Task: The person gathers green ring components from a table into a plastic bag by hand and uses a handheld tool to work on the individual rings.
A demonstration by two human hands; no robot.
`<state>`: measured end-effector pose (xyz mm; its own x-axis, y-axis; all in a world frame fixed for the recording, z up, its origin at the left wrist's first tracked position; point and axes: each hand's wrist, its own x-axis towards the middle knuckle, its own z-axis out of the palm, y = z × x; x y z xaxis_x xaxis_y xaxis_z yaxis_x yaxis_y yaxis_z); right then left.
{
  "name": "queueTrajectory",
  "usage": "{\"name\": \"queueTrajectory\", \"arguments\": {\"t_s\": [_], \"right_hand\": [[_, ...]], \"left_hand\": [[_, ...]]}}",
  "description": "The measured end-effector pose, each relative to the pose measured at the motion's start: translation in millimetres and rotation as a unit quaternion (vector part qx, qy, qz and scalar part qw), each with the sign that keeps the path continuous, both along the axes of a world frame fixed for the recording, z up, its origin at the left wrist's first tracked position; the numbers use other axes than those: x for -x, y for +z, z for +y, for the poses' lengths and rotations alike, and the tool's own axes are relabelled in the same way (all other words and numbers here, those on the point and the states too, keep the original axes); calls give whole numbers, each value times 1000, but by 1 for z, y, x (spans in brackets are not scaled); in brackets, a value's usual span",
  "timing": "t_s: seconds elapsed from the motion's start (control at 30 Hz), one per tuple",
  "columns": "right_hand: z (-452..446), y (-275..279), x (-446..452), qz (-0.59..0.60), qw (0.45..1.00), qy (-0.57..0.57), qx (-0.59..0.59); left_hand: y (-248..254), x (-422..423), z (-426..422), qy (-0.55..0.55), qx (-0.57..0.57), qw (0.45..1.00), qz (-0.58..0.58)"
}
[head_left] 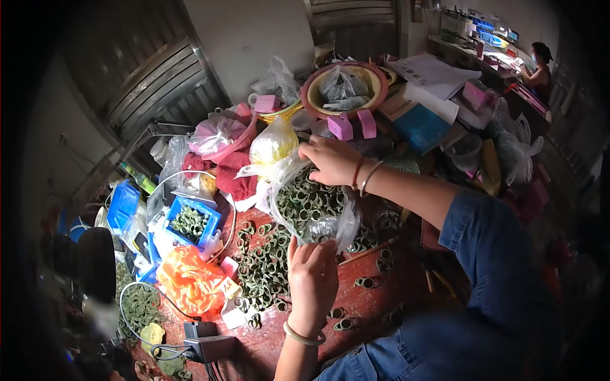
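Clear plastic bag: between the two hands, near the middle of the view, its mouth spread and facing the camera, well filled.
Bag contents: small dark-green ring-shaped pieces.
Right hand: at the bag's far edge, thumb and fingers closed on the plastic; a red cord and a silver-coloured bangle circle the wrist.
Left hand: at the bag's near edge, back of the hand up, fingers curled, index finger against the plastic; its grip is hidden, so I cannot tell whether it pinches the edge.
Left wrist: a pale, smooth bangle.
Worn red surface: more ring-shaped pieces heaped left of the bag, a few lying loose near the left hand.
Left side: a blue plastic tray holding small pieces; just below it, a crumpled orange plastic bag.
Beyond the bag: a tied plastic bag with yellow contents, a dark-red cloth, a pink-rimmed round basin.
Far right: another person, at a lit workbench.
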<state>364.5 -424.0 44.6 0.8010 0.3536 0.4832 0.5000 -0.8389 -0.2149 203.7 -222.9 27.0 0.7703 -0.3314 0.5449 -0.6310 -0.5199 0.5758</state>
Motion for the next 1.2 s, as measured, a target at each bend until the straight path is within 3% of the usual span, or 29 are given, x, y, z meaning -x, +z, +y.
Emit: {"name": "queueTrajectory", "arguments": {"t_s": [0.07,0.17,0.27,0.3,0.33,0.4,0.47,0.53,0.63,0.67,0.73,0.77,0.8,0.9,1.0,1.07,1.13,1.2], "right_hand": [[5,-6,-17,-5,999,-32,40],[16,-14,-31,-112,991,-25,62],[17,-16,-45,-114,990,-3,80],[20,-14,-43,-148,988,35,-5],[24,-4,-33,-148,988,44,-7],[30,26,3,98,986,89,-98],[35,41,37,261,941,168,-136],[38,54,75,277,928,245,-46],[42,27,102,121,960,250,18],[40,19,100,141,957,252,-29],[36,24,98,158,956,210,-129],[36,33,94,220,956,119,-153],[26,26,79,308,902,124,-275],[26,57,62,245,901,89,-346],[28,96,53,225,870,63,-435],[31,127,58,173,857,82,-480],[21,146,64,169,873,81,-450],[19,166,79,77,875,43,-477]], "left_hand": [[9,3,11,5,9,1000,11],[22,11,27,4,42,999,27],[30,23,46,4,75,996,42],[33,27,50,25,96,994,50],[34,30,54,45,118,990,58],[5,18,68,87,105,991,-7],[-1,17,64,99,248,951,155],[16,13,51,70,326,916,224],[15,0,41,-63,382,878,281],[14,-6,42,-136,369,882,260],[24,-15,47,-139,389,878,242],[17,-29,58,-113,384,887,231],[5,-46,69,-34,380,899,216],[-57,-109,105,157,185,968,59],[-99,-143,122,224,-24,973,-47],[-122,-147,121,261,-139,955,-20],[-116,-131,114,258,-192,947,-20],[-115,-121,113,202,-158,966,31]]}}
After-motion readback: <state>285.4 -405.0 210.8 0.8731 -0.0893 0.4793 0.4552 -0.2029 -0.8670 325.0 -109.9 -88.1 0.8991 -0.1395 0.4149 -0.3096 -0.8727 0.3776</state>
